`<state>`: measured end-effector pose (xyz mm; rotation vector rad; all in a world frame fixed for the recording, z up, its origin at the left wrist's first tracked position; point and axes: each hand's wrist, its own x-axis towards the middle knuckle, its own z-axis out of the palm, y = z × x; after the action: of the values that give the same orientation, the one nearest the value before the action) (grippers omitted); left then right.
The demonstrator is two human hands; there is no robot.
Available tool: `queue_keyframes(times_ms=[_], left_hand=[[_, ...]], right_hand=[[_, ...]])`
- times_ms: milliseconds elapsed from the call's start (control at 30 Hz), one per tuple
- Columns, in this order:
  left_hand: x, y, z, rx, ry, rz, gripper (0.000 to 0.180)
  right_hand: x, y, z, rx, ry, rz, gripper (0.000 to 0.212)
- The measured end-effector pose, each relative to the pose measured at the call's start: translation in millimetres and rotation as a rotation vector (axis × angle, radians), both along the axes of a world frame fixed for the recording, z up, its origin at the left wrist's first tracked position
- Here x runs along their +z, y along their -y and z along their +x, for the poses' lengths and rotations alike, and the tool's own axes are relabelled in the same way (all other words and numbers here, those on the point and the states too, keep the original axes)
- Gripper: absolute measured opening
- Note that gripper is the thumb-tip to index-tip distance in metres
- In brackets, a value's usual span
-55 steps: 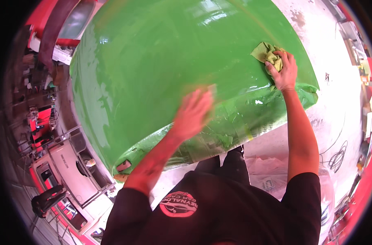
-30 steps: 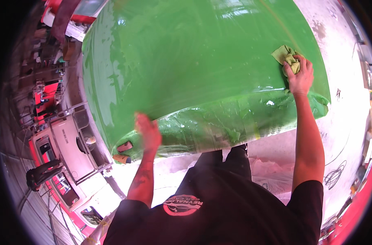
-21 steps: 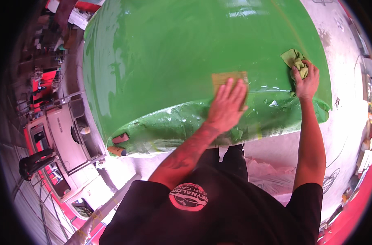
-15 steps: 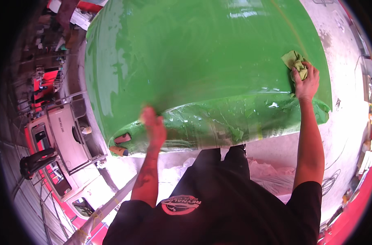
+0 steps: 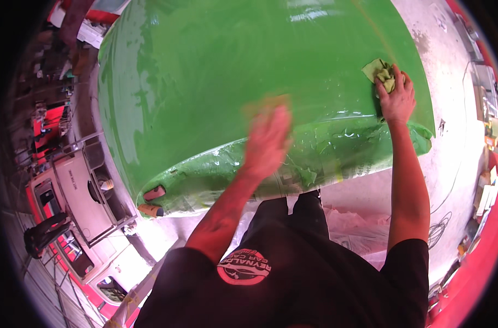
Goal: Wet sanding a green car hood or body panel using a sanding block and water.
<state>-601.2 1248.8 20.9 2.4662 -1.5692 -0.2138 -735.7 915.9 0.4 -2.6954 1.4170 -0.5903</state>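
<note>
Since half a second ago: left grip point(image 5: 268, 136) has swung from the panel's near-left edge up and right to mid-panel, taking the tan pad point(image 5: 269, 102) along; right grip point(image 5: 397, 103) keeps about the same spot on the panel.

Left grip: motion-blurred, fingers extended, flattish over the pad, whose far edge shows past the fingertips; can't tell if they pinch it. Right grip: fingers curled around a bunched yellow-green cloth point(image 5: 376, 71), one corner loose toward the left.

Pad and cloth both on the glossy green panel point(image 5: 205, 82), pad near the middle of its near edge, cloth by the right edge, well apart. Pale streaky patches down the panel's left side.

Crumpled masking sheet point(image 5: 350, 150), green-smeared with printed paper, runs along the near edge. At the near-left corner: pink block point(image 5: 155, 192), and just beside it a tan roll-shaped piece point(image 5: 149, 210) with dark end.

Outward: dark-trousered legs point(image 5: 308, 213) below the panel, clear plastic point(image 5: 355, 224) right of them, coiled cable point(image 5: 439, 229) on pale floor point(image 5: 451, 147), pale boxy bodywork point(image 5: 76, 188) far left.
</note>
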Motion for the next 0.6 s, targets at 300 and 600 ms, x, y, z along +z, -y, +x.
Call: queue_keyframes(times_ms=[300,600], left_hand=[[-32.9,-127.5,53.7,0.458,0.009,0.04,0.07],[-7.9,64.8,11.9,-0.063,-0.062,0.005,0.07]], right_hand=[[3.0,-7.1,9.5,-0.013,0.012,0.042,0.059],[2.9,-14.5,20.7,-0.153,-0.058,0.024,0.072]])
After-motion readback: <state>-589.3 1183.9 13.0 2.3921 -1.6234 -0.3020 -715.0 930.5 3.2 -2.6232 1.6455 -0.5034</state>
